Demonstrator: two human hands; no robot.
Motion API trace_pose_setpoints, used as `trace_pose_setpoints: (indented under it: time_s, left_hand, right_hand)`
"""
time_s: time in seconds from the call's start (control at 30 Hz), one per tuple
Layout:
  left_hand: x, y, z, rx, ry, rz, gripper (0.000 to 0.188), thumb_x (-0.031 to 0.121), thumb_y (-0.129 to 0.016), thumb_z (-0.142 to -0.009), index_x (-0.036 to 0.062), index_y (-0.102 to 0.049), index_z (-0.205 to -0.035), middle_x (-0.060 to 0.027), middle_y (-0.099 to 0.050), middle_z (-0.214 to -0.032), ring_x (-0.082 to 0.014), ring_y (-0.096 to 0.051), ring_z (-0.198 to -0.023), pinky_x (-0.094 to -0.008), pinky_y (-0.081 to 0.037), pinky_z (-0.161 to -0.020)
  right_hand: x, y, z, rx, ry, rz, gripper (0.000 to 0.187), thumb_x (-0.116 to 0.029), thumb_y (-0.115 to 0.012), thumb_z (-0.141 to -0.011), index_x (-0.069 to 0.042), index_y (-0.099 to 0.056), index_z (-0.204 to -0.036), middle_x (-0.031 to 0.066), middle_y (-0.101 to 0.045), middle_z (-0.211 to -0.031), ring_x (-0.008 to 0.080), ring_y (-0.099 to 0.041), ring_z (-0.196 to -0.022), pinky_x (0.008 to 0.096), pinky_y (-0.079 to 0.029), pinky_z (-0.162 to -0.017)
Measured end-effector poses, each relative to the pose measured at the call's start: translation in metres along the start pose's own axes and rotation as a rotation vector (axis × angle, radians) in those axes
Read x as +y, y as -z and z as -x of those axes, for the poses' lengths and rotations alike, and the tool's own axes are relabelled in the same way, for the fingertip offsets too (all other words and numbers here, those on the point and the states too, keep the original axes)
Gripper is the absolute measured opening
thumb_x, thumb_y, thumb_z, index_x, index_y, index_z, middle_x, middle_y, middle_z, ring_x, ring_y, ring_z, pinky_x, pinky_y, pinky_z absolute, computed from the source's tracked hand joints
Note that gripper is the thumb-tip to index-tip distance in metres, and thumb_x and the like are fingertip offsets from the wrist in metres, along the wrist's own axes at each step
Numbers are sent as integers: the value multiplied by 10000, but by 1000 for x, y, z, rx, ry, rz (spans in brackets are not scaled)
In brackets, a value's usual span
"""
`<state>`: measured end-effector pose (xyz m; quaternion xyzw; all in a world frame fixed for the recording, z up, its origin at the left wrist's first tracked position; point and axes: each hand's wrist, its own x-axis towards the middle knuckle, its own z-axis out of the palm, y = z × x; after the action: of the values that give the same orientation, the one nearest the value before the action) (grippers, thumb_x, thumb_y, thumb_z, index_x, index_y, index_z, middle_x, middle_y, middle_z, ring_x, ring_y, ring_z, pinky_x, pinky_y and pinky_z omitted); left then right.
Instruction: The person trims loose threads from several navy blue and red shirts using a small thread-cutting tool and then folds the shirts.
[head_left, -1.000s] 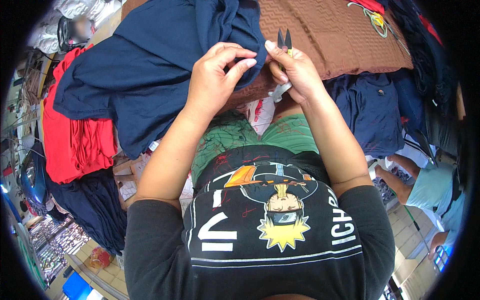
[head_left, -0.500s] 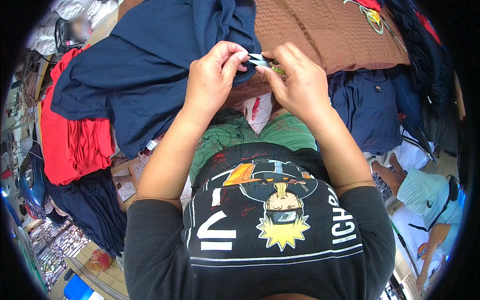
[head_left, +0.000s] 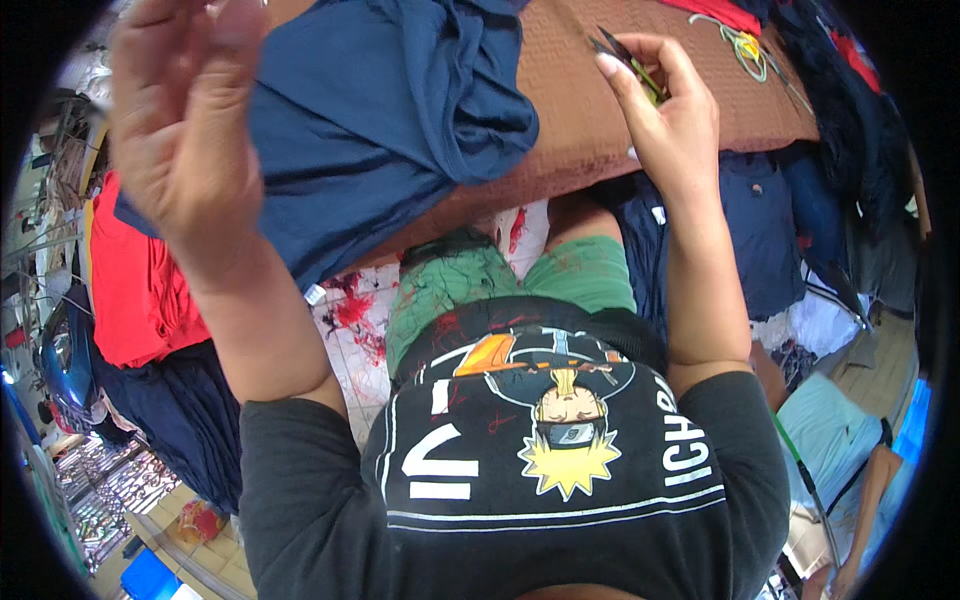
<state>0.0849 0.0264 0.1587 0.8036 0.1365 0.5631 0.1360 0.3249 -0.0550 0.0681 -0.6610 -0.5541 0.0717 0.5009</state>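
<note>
My left hand (head_left: 190, 130) is raised high at the upper left, close to the camera. Its fingers point up, blurred and partly cut off by the top edge; it looks open, and I see nothing in it. Behind it a navy blue garment (head_left: 350, 130) lies spread and rumpled over a brown padded surface (head_left: 570, 120). My right hand (head_left: 675, 115) is closed round small thread snips (head_left: 638, 70) with dark blades and green handles. The blades point up and left above the brown cover, apart from the garment.
Folded red cloth (head_left: 140, 290) and dark blue cloth (head_left: 175, 420) are piled at the left. More navy garments (head_left: 760, 220) lie at the right. A pale cord (head_left: 745, 50) rests at the far right of the cover. Thread scraps litter my green shorts (head_left: 450, 280). A person (head_left: 830, 430) is at the lower right.
My hands have parted. The left has let go and swung up and left, toward the camera; the right has moved up and right with the snips. The navy garment's near end has shifted.
</note>
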Motion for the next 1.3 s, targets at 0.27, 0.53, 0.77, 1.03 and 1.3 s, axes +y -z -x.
trace_pose_setpoints:
  time_s: [0.27, 0.53, 0.77, 1.03, 1.3]
  left_hand:
    - [-107, -49, 40, -358, 282, -333, 480, 243, -671, -806, -11, -541, -1192, -197, -574, -1177, -319, -534, -1119, -377, -402, -974]
    - [-176, -98, 50, -477, 624, -214, 566, -41, -436, -765, -33, -401, -1331, -230, -459, -1327, -311, -432, -1258, -340, -316, -1069]
    - [-157, -79, 5, -1228, 526, -638, 537, 307, -561, -770, 135, -537, -1278, -120, -490, -1334, -285, -329, -1327, -615, -82, -1070]
    - [-125, -3, -65, -429, 472, -1282, 350, 312, -592, -803, 125, -626, -1098, -117, -504, -1286, -337, -433, -1215, -737, -172, -974]
    - [-26, 69, 60, -639, 872, -595, 409, 375, -665, -805, 8, -655, -983, -173, -668, -959, -282, -644, -927, -352, -469, -822]
  right_hand:
    - [36, -67, -30, -338, -471, -495, 247, -246, -648, -860, -22, -672, -962, -3, -624, -839, 75, -547, -781, 228, -441, -708]
    - [54, -161, -76, -206, -202, -36, 388, -396, -723, -740, -34, -706, -876, 167, -671, -788, 229, -662, -708, 338, -503, -698]
    - [15, -40, -97, -64, -416, -1273, 87, -190, -651, -796, -173, -572, -829, -55, -529, -690, 62, -353, -397, 206, -241, -356]
    - [22, 54, -140, -15, -121, -1431, 111, -202, -524, -825, -125, -534, -745, 18, -466, -532, 143, -405, -421, 259, -294, -414]
    - [72, 15, -2, -514, -482, -823, 179, -132, -663, -807, -58, -598, -957, -62, -472, -608, 21, -351, -441, 195, -284, -429]
